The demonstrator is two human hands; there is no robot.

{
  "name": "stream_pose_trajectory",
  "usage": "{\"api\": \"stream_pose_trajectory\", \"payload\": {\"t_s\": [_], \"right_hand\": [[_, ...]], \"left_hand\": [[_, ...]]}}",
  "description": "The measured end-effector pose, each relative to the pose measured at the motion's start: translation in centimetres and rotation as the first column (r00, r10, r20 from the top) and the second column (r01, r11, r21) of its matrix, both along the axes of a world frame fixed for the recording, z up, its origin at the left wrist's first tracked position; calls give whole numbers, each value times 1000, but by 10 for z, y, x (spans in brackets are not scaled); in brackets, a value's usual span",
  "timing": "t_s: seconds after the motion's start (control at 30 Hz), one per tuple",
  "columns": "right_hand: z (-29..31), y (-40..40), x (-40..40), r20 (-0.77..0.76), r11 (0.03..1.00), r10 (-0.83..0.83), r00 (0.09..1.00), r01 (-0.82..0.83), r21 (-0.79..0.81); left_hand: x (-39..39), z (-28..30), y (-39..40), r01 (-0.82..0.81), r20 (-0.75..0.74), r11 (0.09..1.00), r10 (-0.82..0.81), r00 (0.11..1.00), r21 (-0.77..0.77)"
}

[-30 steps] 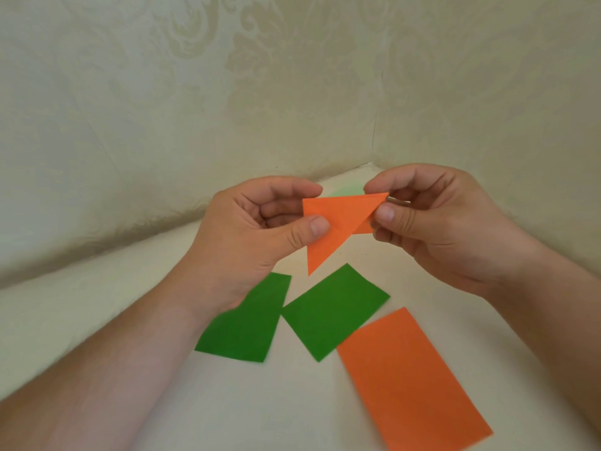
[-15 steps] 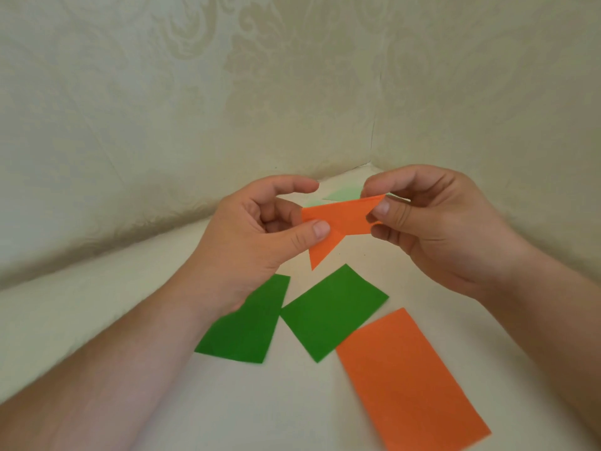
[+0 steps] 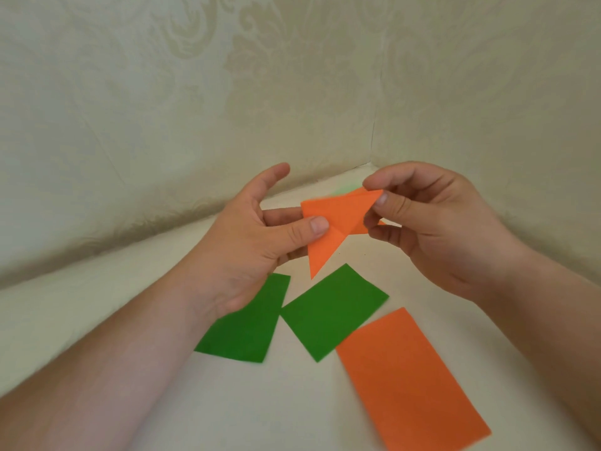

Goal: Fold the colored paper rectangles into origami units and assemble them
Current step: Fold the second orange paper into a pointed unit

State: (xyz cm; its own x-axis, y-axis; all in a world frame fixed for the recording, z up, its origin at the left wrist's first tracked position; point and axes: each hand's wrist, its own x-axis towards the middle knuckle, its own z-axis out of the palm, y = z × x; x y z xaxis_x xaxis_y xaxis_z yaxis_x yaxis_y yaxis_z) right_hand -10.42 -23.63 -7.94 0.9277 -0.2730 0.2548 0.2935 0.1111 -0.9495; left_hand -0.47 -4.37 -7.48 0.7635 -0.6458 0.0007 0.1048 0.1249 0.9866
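Observation:
A folded orange paper (image 3: 335, 222) hangs in the air between both hands, a pointed tip aimed down. My left hand (image 3: 257, 242) pinches its left side between thumb and middle fingers, with the index finger raised off it. My right hand (image 3: 432, 222) pinches its upper right corner between thumb and index finger. On the surface below lie two flat green rectangles (image 3: 247, 323) (image 3: 335, 310) and one larger flat orange rectangle (image 3: 409, 379). A pale green paper scrap (image 3: 343, 190) peeks out behind the held piece.
The work surface (image 3: 227, 411) is a cream cloth that runs up into patterned fabric walls (image 3: 227, 109) on the left, back and right, meeting in a corner (image 3: 372, 161) just behind the hands.
The left index finger has lifted off the orange paper and the hand has opened out. The paper's lower point now hangs lower and its fold has spread wider.

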Motion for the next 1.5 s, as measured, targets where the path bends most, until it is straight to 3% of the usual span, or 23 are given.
{"api": "stream_pose_trajectory", "payload": {"t_s": [0.13,0.3,0.47,0.67,0.87,1.17,1.5], "right_hand": [[-3,-3,1,2,1000,18,1000,-18,-22],[1,-5,0,-19,996,81,997,-80,40],[-1,0,2,-136,997,-2,991,-9,-80],[-2,1,1,-97,993,-12,995,1,-120],[-2,3,2,-104,993,-44,994,32,-118],[-5,4,3,-35,971,-84,996,74,-227],[-4,8,4,11,971,-159,987,159,-177]], "left_hand": [[3,-1,0,18,-37,1000,-18,999,4],[8,-9,-2,-17,81,999,13,997,46],[9,-15,-2,-34,197,999,34,980,-6],[10,-14,-2,-114,377,992,85,922,56],[1,-10,-3,-48,252,999,41,967,22],[0,-13,-5,-160,421,985,171,891,-62],[-8,-9,-9,-225,337,966,255,907,-124]]}}
